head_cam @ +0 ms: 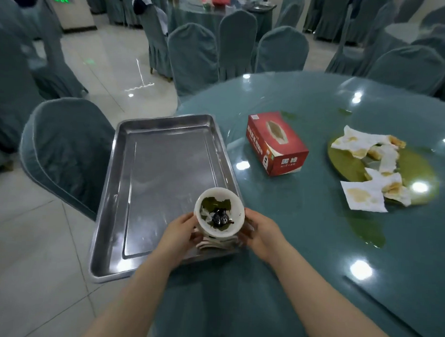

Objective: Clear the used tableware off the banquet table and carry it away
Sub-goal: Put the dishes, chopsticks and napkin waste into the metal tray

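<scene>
A: Both hands are round the stack of white ceramic bowls. The left hand grips its left side, the right hand its right, fingers curled under the lower pieces. The top bowl holds green leaf scraps and something dark.

B: Where is the stack?

A: Over the near right corner of the rectangular stainless steel tray; whether it already rests there I cannot tell. The worry is the tray itself. Its left part and near end jut out past the edge of the round glass-topped teal table, over the tiled floor.

B: So weight put on the left could tip it?

A: I think so. Keeping the load on the table side looks safer. The top bowl also leans a little, so it could slide off the stack and spill.

B: Room to move?

A: The tray floor is bare to the far end. A teal covered chair stands just beside the tray's left. On the right, a red cardboard tissue box and, further right, stained white paper napkins in a greenish spill.
</scene>
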The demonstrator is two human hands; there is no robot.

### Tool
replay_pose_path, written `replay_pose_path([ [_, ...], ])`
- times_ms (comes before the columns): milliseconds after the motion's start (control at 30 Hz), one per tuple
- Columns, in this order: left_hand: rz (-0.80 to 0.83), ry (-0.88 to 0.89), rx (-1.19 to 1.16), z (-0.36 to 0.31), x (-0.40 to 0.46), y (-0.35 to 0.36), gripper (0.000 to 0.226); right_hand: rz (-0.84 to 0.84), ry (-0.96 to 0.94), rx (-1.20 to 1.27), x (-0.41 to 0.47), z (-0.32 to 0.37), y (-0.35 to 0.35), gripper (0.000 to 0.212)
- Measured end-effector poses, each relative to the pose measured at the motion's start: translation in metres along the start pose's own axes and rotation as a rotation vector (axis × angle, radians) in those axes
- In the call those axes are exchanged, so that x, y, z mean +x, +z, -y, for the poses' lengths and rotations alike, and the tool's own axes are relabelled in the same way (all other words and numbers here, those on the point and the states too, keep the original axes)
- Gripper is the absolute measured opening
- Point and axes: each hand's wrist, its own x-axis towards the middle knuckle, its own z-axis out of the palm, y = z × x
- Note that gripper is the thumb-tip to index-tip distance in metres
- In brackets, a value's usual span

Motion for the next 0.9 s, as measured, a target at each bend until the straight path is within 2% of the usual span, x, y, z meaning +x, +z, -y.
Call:
replay_pose_path([
  [100,-0.005,-0.072,-0.021,-0.017,0.029,0.003,0.018,-0.006,-0.008,-0.037,0.028,0.015,0.012,0.022],
  [233,0.056,-0.14,-0.19,-0.025,0.056,0.005,0.028,-0.024,-0.005,-0.066,0.056,0.029,0.019,0.016],
  [500,0.013,-0.124,-0.271,-0.019,0.064,0.004,0.034,0.03,0.023,-0.182,0.068,0.025,0.003,0.038],
  [633,-0.057,-0.022,-0.185,-0.007,0.024,-0.013,0.028,-0.005,0.029,-0.108,0.033,0.018,-0.044,0.031],
  [733,0.006,0.022,-0.208,0.01,-0.015,-0.019,0.023,-0.034,0.032,-0.075,-0.015,0.004,-0.1,0.026],
  [900,0.121,-0.021,-0.158,0.045,-0.07,-0.006,0.029,-0.173,-0.029,-0.081,-0.1,-0.043,-0.175,0.023],
])
